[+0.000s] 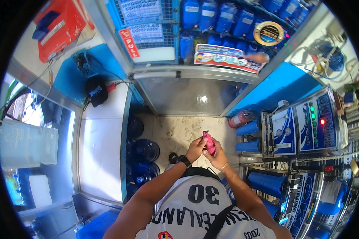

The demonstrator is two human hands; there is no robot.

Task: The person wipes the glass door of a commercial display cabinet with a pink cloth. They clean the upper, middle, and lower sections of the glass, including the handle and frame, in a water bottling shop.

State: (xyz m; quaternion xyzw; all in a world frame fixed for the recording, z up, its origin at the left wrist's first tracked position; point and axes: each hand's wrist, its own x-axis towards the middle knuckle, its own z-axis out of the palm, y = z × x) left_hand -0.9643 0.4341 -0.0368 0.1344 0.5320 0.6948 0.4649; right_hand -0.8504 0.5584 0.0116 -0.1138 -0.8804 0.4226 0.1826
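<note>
Both hands raised together at chest height, over the floor. Left hand (195, 148), a dark watch at its wrist, closed around the upper end of a pink cloth (208, 142); right hand (217, 156), a pale band at its wrist, cupped under and around the lower part. Cloth bunched into a narrow roll between the two palms, upright, touching both hands, clear of everything else.

Judged as gathering or wringing of the cloth: best done with firm, opposed grips at the two ends, elbows tucked, the roll kept over bare floor (175, 131) and away from the machine at right.

Below the hands, pale speckled floor, narrow, ending at a glass door (187, 95) with a metal frame. To the left, a white counter (101, 143) with a straight edge, and dark blue water jugs (143, 157) tucked beneath it, near the left elbow. To the right, blue filter housings (249, 128) and a control panel (315, 123) with green and red lamps lit, close beside the right forearm. Open room chiefly forward toward the door; little room sideways.
</note>
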